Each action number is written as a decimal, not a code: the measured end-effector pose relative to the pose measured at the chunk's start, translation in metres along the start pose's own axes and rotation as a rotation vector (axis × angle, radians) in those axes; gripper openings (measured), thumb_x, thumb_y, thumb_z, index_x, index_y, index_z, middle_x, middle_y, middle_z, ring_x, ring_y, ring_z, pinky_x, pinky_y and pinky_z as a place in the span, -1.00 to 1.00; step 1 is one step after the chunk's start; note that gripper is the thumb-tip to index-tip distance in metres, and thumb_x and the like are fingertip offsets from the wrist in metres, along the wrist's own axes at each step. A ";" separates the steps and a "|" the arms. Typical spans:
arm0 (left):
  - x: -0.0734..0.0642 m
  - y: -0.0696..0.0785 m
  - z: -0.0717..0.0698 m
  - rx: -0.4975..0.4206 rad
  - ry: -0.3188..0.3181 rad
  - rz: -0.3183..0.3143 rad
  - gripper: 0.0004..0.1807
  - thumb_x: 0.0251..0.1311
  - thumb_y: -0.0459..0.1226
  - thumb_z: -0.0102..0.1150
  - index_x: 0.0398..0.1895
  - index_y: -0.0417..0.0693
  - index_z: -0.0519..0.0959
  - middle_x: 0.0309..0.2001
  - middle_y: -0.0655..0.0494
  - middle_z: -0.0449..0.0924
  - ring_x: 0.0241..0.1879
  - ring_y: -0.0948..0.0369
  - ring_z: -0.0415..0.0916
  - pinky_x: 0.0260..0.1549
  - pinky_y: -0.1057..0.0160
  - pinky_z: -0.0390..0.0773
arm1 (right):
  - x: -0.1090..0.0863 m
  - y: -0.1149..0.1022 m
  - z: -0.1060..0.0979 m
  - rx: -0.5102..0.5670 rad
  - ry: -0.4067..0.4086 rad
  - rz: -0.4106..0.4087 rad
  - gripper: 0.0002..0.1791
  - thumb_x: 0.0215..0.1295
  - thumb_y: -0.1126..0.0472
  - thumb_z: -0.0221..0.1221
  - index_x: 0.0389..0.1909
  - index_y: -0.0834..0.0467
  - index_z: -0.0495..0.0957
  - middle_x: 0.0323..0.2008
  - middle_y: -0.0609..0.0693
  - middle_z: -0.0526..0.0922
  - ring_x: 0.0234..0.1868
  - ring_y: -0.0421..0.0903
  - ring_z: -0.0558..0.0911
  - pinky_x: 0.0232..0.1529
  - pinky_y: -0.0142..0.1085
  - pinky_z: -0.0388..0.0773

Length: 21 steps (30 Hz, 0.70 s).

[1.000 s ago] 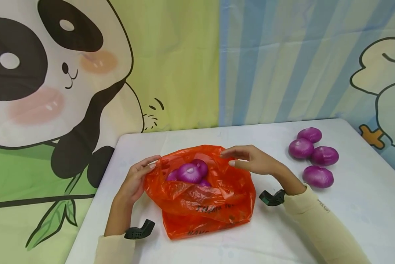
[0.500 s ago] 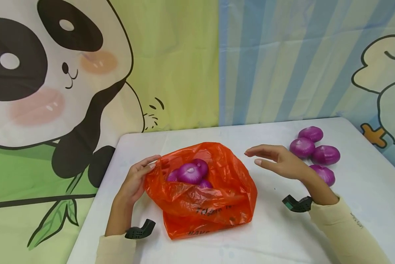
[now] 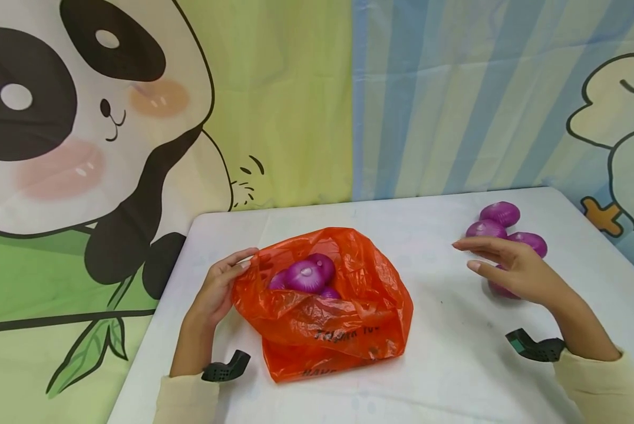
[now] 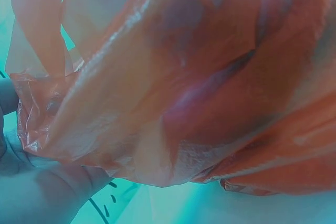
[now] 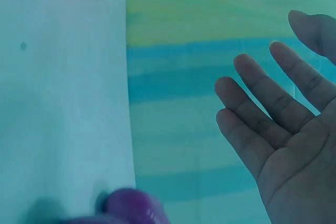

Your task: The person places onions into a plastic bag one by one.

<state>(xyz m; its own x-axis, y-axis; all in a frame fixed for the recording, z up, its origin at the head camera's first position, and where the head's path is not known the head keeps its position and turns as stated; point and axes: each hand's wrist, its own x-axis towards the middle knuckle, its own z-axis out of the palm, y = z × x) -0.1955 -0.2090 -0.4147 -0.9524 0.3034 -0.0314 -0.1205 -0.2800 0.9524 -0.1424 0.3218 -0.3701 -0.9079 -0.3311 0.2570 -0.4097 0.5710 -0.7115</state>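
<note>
Roughly three onions (image 3: 306,275) already sit in the orange bag (image 3: 322,306), though folds may hide more. The left hand (image 3: 218,288) pinches the bag's rim; the right hand (image 3: 513,268), fingers spread and empty, hovers over four loose onions (image 3: 499,213) on the tabletop (image 3: 455,365).

Both arms wear long sleeves of pale cream knit fabric, one at the lower left of the head view (image 3: 187,400) and one at the lower right corner (image 3: 606,388), each ending in a soft cuff at the wrist with the forearm bare beyond it. The right sleeve carries a small line of dark lettering near the frame's edge, too small to read. A small black plastic wrist-mounted device with an angled, wedge-like housing sits at the left cuff (image 3: 225,370), its face dotted with tiny holes; a matching black device sits at the right cuff (image 3: 535,347). The left hand (image 3: 218,288) and right hand (image 3: 513,268) are bare, without rings or gloves.
</note>
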 end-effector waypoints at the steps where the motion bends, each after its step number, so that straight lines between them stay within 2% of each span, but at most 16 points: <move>1: 0.000 0.000 0.000 0.000 0.003 -0.002 -0.68 0.43 -0.35 -0.02 0.20 -0.16 0.49 0.02 0.02 0.61 0.00 0.09 0.59 -0.03 0.15 0.57 | -0.004 0.003 -0.003 -0.017 0.016 0.019 -0.55 0.27 0.37 0.24 0.19 0.12 0.53 0.10 -0.11 0.59 0.14 -0.42 0.44 -0.02 -0.64 0.40; 4: 0.000 0.000 0.001 0.004 0.006 -0.005 -0.66 0.42 -0.38 -0.01 0.22 -0.17 0.47 0.03 0.03 0.60 0.01 0.10 0.59 -0.02 0.15 0.56 | -0.017 0.012 -0.010 -0.067 0.073 0.086 -0.52 0.24 0.34 0.28 0.20 0.09 0.53 0.13 -0.14 0.54 0.15 -0.52 0.35 -0.07 -0.69 0.37; 10: 0.001 0.000 0.001 0.023 0.001 -0.003 -0.59 0.40 -0.41 0.01 0.29 -0.24 0.38 0.06 0.05 0.58 0.05 0.12 0.56 0.01 0.16 0.54 | -0.042 0.037 -0.021 -0.148 0.154 0.180 -0.47 0.24 0.26 0.31 0.25 0.07 0.49 0.12 -0.44 0.39 0.11 -0.66 0.24 -0.15 -0.76 0.32; 11: 0.001 0.000 0.001 0.030 0.003 -0.002 -0.58 0.39 -0.41 0.02 0.30 -0.26 0.37 0.06 0.05 0.58 0.05 0.12 0.56 0.01 0.16 0.54 | -0.046 0.041 -0.022 -0.157 0.163 0.195 -0.46 0.25 0.24 0.31 0.27 0.08 0.47 0.15 -0.44 0.37 0.13 -0.66 0.22 -0.16 -0.77 0.31; 13: 0.002 0.000 0.001 0.043 0.011 -0.003 -0.56 0.38 -0.40 0.04 0.31 -0.27 0.35 0.07 0.05 0.58 0.05 0.11 0.56 0.00 0.15 0.55 | -0.053 0.048 -0.026 -0.166 0.182 0.227 -0.44 0.27 0.22 0.29 0.30 0.11 0.44 0.26 -0.25 0.38 0.20 -0.63 0.19 -0.18 -0.77 0.31; 16: 0.002 -0.001 0.001 0.061 0.026 -0.008 -0.54 0.36 -0.40 0.09 0.30 -0.28 0.36 0.08 0.05 0.59 0.06 0.11 0.57 -0.01 0.14 0.55 | -0.061 0.055 -0.029 -0.182 0.195 0.295 -0.40 0.31 0.16 0.27 0.35 0.15 0.37 0.37 0.17 0.29 0.45 -0.22 0.12 -0.17 -0.75 0.28; 18: 0.003 -0.001 0.001 0.063 0.041 -0.014 -0.57 0.33 -0.40 0.13 0.26 -0.24 0.42 0.06 0.06 0.60 0.05 0.11 0.57 -0.01 0.14 0.55 | -0.065 0.059 -0.029 -0.189 0.194 0.334 -0.36 0.32 0.12 0.26 0.37 0.18 0.33 0.36 0.37 0.23 0.46 0.13 0.09 -0.15 -0.74 0.26; 19: 0.003 -0.002 0.001 0.063 0.049 -0.017 -0.60 0.32 -0.41 0.15 0.22 -0.21 0.46 0.04 0.06 0.61 0.04 0.12 0.58 -0.02 0.15 0.56 | -0.067 0.061 -0.028 -0.190 0.190 0.347 -0.34 0.32 0.11 0.26 0.38 0.19 0.31 0.35 0.40 0.22 0.43 0.27 0.09 -0.13 -0.74 0.25; 20: 0.003 -0.002 0.001 0.066 0.057 -0.019 -0.63 0.30 -0.41 0.17 0.17 -0.18 0.51 0.02 0.06 0.61 0.02 0.12 0.59 -0.02 0.15 0.56 | -0.069 0.062 -0.028 -0.188 0.186 0.355 -0.33 0.31 0.10 0.26 0.38 0.20 0.30 0.35 0.41 0.22 0.40 0.35 0.10 -0.11 -0.75 0.23; 21: 0.003 -0.002 0.001 0.068 0.063 -0.022 -0.67 0.30 -0.41 0.18 0.12 -0.14 0.55 0.00 0.06 0.62 0.00 0.12 0.59 -0.03 0.16 0.56 | -0.071 0.064 -0.027 -0.186 0.183 0.353 -0.32 0.31 0.11 0.27 0.38 0.21 0.29 0.34 0.42 0.22 0.43 0.22 0.12 -0.09 -0.76 0.20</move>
<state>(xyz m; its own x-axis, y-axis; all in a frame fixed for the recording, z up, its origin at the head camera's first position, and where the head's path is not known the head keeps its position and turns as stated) -0.1972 -0.2063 -0.4165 -0.9656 0.2504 -0.0695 -0.1245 -0.2107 0.9696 -0.1068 0.4021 -0.4166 -0.9890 0.0375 0.1428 -0.0653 0.7564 -0.6509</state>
